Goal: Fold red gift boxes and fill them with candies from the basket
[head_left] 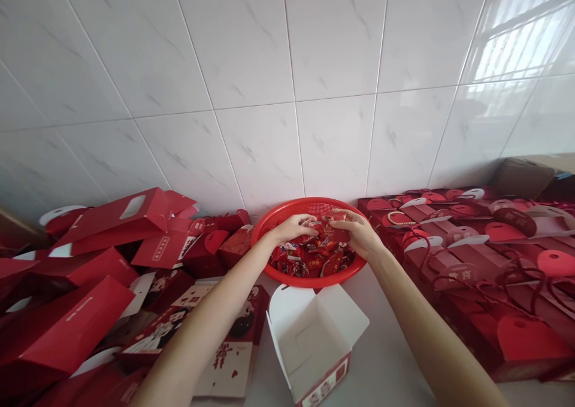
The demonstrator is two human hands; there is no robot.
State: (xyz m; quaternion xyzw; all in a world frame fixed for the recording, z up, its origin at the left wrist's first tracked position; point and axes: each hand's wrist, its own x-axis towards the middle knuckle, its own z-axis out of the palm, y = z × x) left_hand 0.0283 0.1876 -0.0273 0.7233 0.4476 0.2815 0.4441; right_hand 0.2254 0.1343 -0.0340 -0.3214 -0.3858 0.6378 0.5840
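Note:
Both my hands are over a red plastic basket [309, 283] filled with small wrapped candies [312, 266]. My left hand [294, 227] is at the basket's left side, its fingers curled round shiny wrapped candy. My right hand [358, 232] is across from it, thumb and fingers closed on red-wrapped candy; the fingers partly hide what each hand holds. Just in front of the basket, between my forearms, an open gift box [314, 341] stands with its flaps spread. Its white inside shows no contents.
Red folded gift boxes [135, 215] lie in a jumbled pile at the left. Closed red boxes with cord handles [462, 257] stand in rows at the right. A flat printed box [229, 359] lies by my left forearm. Behind is a tiled wall [256, 149]; a brown carton [525, 176] is at the far right.

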